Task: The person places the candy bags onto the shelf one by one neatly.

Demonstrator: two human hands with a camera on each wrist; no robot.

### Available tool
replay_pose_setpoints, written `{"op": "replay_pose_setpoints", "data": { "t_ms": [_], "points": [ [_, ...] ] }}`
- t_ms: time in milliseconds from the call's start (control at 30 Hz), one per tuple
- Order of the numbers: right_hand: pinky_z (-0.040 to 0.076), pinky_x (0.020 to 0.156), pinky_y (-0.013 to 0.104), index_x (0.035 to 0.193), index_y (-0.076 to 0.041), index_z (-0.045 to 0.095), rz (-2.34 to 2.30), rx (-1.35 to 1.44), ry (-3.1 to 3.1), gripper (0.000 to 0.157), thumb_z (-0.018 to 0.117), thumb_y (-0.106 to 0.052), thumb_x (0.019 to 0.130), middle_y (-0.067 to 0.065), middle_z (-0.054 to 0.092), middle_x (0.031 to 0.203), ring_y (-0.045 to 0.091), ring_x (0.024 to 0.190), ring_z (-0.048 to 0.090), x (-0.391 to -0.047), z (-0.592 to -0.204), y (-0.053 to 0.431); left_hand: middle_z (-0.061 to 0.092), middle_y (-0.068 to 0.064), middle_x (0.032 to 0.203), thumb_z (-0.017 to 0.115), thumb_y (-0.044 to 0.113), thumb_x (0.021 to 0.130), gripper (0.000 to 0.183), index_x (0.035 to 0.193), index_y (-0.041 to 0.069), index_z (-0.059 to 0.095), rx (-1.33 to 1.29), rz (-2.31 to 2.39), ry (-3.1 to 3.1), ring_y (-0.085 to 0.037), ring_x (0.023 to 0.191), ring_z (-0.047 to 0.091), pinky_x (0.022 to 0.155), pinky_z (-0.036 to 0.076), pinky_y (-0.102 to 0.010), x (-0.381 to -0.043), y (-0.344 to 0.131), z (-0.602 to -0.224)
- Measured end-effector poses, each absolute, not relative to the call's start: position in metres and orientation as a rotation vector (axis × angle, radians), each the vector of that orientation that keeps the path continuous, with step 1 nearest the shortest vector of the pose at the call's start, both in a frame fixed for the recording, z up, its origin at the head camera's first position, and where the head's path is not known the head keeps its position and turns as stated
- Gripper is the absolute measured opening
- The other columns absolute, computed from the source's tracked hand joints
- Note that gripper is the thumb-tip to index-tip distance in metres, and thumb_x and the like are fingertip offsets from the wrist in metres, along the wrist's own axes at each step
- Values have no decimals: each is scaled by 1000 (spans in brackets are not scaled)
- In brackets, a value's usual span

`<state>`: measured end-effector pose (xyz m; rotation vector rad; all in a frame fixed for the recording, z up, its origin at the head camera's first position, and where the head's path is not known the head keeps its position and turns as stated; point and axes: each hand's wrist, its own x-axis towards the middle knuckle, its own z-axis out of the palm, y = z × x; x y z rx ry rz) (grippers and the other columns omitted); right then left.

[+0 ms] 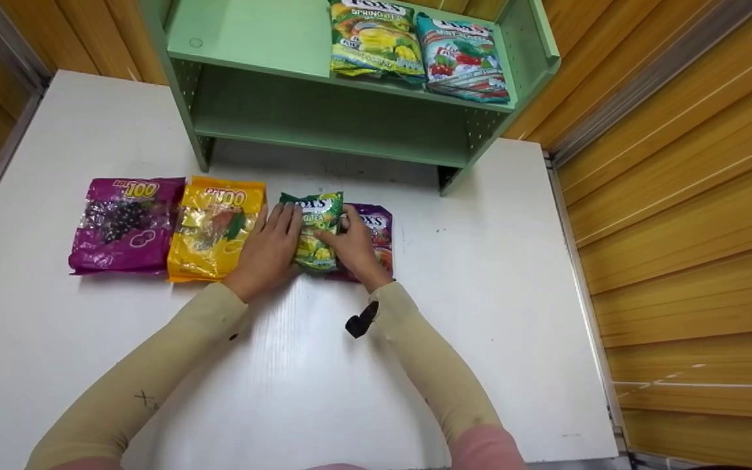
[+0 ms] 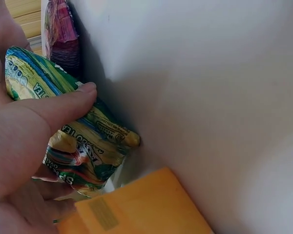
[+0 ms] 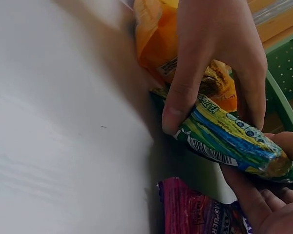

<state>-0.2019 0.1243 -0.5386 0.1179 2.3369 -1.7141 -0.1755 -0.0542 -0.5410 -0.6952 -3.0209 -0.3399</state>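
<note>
- Wooden plank walls stand beyond a white table, with a green shelf unit ahead of both hands.
- Left hand: it grips the left side of a green packet, thumb at the near edge and fingers round the far side, as the right wrist view shows.
- Right hand: it holds the same packet from the right, thumb across the front and fingers behind the edge.
- Neither hand is nearer; the packet lies between the two, touched by both. Its long axis runs away from the person, roughly alongside the left hand's fingers, and the wrist views show it tilted rather than flat. Whether its lower edge rests on the table I cannot tell for sure.
- Just right of the packet, partly hidden by the right hand, is a purple packet; contact between them is unclear.
- Just left of the left hand, partly covered by it, is an orange bag; farther left, beside that bag, is a purple grape bag.
- Well ahead of both hands, on the shelf, a yellow-green packet sits beside a teal packet.
</note>
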Motion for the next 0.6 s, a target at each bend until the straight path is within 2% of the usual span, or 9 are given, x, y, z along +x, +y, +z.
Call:
{"op": "replay_pose_setpoints", "data": {
  "t_ms": [233, 400, 600],
  "points": [
    [56, 82, 30, 136, -17, 45, -1772, 149, 2345, 59, 75, -21, 85, 8, 65, 124, 17, 99, 66, -203, -531, 135, 27, -24, 156, 78, 38, 80, 98, 152, -1, 22, -685, -379, -2991, -41, 143, 29, 122, 14, -54, -174, -52, -535],
    [56, 82, 29, 131, -16, 49, -1829, 183, 2327, 54, 75, -20, 84, 7, 66, 121, 17, 97, 66, -206, -527, 144, 27, -23, 156, 77, 43, 79, 103, 152, -1, 20, -651, -456, -2966, -40, 143, 30, 122, 16, -53, -174, -50, -531],
    [57, 84, 31, 133, -16, 47, -1984, 211, 2175, 52, 72, -15, 87, 8, 64, 124, 19, 100, 66, -207, -522, 154, 30, -22, 155, 76, 44, 80, 103, 153, 2, 16, -604, -655, -2987, -39, 139, 36, 118, 27, -53, -174, -50, -528]
  ]
}}
